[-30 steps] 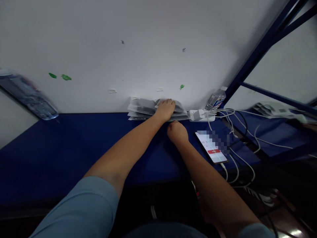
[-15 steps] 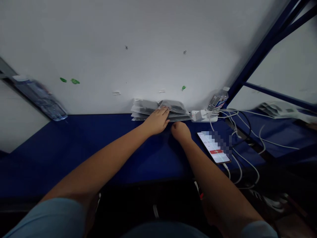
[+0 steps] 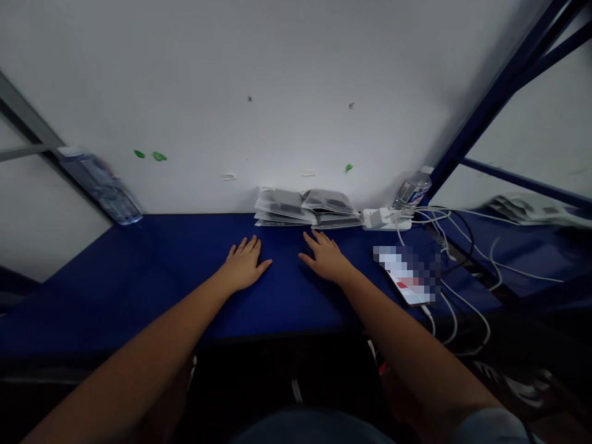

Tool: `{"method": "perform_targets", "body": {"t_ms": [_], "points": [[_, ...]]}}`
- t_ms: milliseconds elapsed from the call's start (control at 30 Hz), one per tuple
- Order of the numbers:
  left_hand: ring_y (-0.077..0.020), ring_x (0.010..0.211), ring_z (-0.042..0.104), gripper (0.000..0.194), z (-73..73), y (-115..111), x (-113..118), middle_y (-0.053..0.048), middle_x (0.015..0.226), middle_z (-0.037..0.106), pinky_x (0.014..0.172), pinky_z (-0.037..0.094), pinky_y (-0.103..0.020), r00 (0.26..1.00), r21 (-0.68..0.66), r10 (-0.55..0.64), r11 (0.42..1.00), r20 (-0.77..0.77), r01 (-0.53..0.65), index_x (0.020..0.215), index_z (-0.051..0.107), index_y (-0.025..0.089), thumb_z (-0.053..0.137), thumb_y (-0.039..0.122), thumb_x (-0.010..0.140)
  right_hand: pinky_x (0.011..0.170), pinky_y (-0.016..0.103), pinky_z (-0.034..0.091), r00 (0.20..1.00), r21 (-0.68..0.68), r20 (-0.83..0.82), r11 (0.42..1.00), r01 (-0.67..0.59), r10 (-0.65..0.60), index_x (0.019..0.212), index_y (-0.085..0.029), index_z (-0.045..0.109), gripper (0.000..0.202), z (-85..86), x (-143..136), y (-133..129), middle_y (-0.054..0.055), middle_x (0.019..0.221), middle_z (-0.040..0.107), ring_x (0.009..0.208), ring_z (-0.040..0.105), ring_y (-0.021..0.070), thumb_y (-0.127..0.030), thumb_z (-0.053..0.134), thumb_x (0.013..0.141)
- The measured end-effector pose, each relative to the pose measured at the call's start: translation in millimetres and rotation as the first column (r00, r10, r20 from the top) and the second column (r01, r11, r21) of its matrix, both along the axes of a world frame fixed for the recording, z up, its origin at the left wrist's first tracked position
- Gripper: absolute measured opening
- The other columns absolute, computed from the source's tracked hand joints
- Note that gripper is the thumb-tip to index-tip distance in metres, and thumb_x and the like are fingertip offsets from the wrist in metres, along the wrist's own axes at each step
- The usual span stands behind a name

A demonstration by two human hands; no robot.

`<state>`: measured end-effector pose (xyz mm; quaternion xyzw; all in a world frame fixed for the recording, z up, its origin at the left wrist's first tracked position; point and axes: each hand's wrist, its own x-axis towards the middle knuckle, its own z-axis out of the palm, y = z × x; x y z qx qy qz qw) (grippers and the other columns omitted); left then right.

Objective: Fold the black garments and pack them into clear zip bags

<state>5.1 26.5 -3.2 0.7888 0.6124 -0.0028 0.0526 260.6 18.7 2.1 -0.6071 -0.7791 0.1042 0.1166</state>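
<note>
My left hand [image 3: 243,265] lies palm down on the blue table [image 3: 161,271], fingers spread and holding nothing. To its right, my right hand [image 3: 326,258] rests on the same surface with its fingers apart, also without anything in it. Just beyond both hands, two side-by-side stacks of flat translucent packets with dark contents, the left stack [image 3: 283,206] and the right stack [image 3: 332,208], lean against the white wall. Neither hand touches them. The fingertips of my right hand are just below the right stack.
A phone [image 3: 407,280] with a cable lies right of my right arm. Behind it are a white power strip [image 3: 387,219], cables and a plastic bottle [image 3: 414,188]. A large bottle [image 3: 102,187] stands at the left by the wall. Blue frame bars [image 3: 490,111] rise at the right.
My left hand has come off the packets and moved left and nearer onto the table. My right hand has opened from a fist and moved slightly left. The view has shifted a little.
</note>
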Motion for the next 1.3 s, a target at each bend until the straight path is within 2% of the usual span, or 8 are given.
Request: {"method": "perform_targets", "body": {"t_ms": [333, 667, 867, 1133, 1300], "points": [[-0.0335, 0.156, 0.011, 0.082, 0.8, -3.9, 2.2, -0.011, 0.169, 0.015, 0.125, 0.015, -0.054, 1.000, -0.009, 0.003, 1.000, 0.025, -0.002, 0.162, 0.021, 0.013, 0.029, 0.064, 0.098, 0.123, 0.057, 0.012, 0.995, -0.116, 0.090, 0.993, -0.033, 0.043, 0.162, -0.027, 0.021, 0.082, -7.2, -9.2, -4.3, 0.012, 0.171, 0.011, 0.157, 0.009, 0.0335, -0.071, 0.040, 0.095], [-0.0343, 0.156, 0.011, 0.083, -0.5, -3.5, 1.8, -0.012, 0.169, 0.013, 0.125, 0.015, -0.056, 1.000, -0.006, -0.011, 1.000, 0.020, 0.012, 0.162, 0.020, 0.014, 0.030, 0.065, 0.097, 0.123, 0.057, 0.010, 0.993, -0.117, 0.112, 0.993, -0.033, 0.046, 0.162, -0.027, 0.021, 0.082, -7.0, -9.9, -4.5, 0.013, 0.170, 0.012, 0.157, 0.009, 0.0334, -0.072, 0.037, 0.095], [-0.0369, 0.155, 0.015, 0.080, -2.4, -3.5, 2.3, -0.015, 0.168, 0.019, 0.122, 0.020, -0.059, 0.999, 0.030, -0.028, 0.999, 0.032, 0.027, 0.161, 0.025, 0.015, 0.033, 0.064, 0.098, 0.122, 0.059, 0.011, 0.992, -0.107, 0.114, 0.993, -0.039, 0.051, 0.162, -0.027, 0.022, 0.082, -9.5, -9.7, -4.2, 0.013, 0.170, 0.013, 0.157, 0.010, 0.0344, -0.072, 0.036, 0.096], [-0.0372, 0.156, 0.013, 0.082, -3.9, -3.3, 2.6, -0.015, 0.169, 0.015, 0.122, 0.017, -0.059, 1.000, 0.012, -0.030, 0.999, -0.004, 0.030, 0.161, 0.020, 0.012, 0.027, 0.065, 0.099, 0.122, 0.059, 0.012, 0.990, -0.096, 0.127, 0.994, -0.043, 0.055, 0.162, -0.025, 0.022, 0.081, -10.5, -10.4, -4.5, 0.014, 0.170, 0.014, 0.156, 0.012, 0.0349, -0.070, 0.036, 0.097], [-0.0375, 0.155, 0.015, 0.080, -5.4, -2.8, 2.5, -0.015, 0.168, 0.018, 0.122, 0.019, -0.059, 1.000, 0.031, -0.026, 0.999, 0.000, 0.026, 0.161, 0.023, 0.014, 0.029, 0.064, 0.099, 0.122, 0.059, 0.013, 0.991, -0.091, 0.127, 0.995, -0.039, 0.051, 0.162, -0.026, 0.022, 0.081, -10.6, -10.6, -4.3, 0.014, 0.170, 0.015, 0.156, 0.012, 0.0346, -0.071, 0.036, 0.096]]}}
